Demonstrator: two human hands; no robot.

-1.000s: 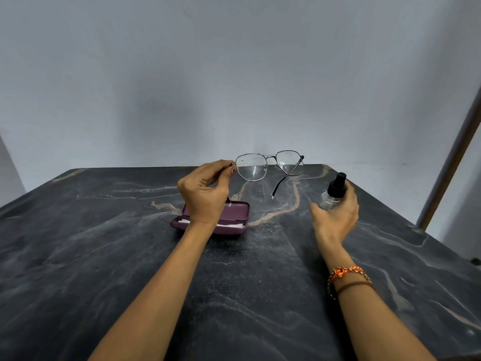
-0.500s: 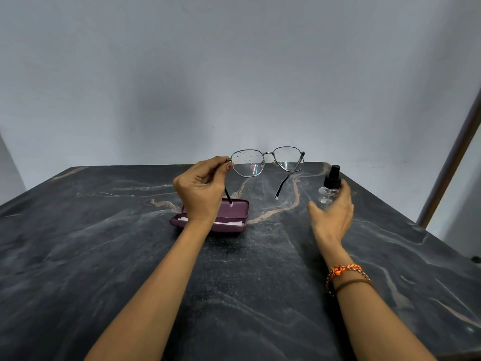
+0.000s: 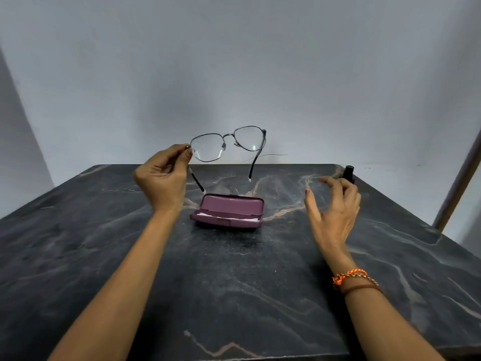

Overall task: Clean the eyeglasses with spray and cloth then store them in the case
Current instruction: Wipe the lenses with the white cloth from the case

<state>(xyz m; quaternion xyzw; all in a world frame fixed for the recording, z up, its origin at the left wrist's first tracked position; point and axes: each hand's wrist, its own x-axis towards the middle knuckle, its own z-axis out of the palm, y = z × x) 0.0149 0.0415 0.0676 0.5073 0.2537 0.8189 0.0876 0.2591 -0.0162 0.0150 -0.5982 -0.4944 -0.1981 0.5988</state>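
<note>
Nearest the camera, two bare forearms reach out over the dark marbled bench point(image 3: 234, 295); an orange and brown bracelet point(image 3: 351, 278) circles the right wrist; farther out, the right hand point(image 3: 334, 204) hovers above the bench with its fingers spread and its grip released, holding nothing; between the hands a maroon eyeglass case point(image 3: 229, 211) lies open on the bench, a pale cloth point(image 3: 208, 213) showing inside it; the left hand point(image 3: 162, 178) is raised above the bench, its grip pinched on the left hinge of the eyeglasses point(image 3: 229, 143), which hang in the air above and behind the case with both temples pointing down; beyond the right fingertips, a black-capped spray bottle point(image 3: 348, 173) stands on the bench, mostly hidden by that hand.
</note>
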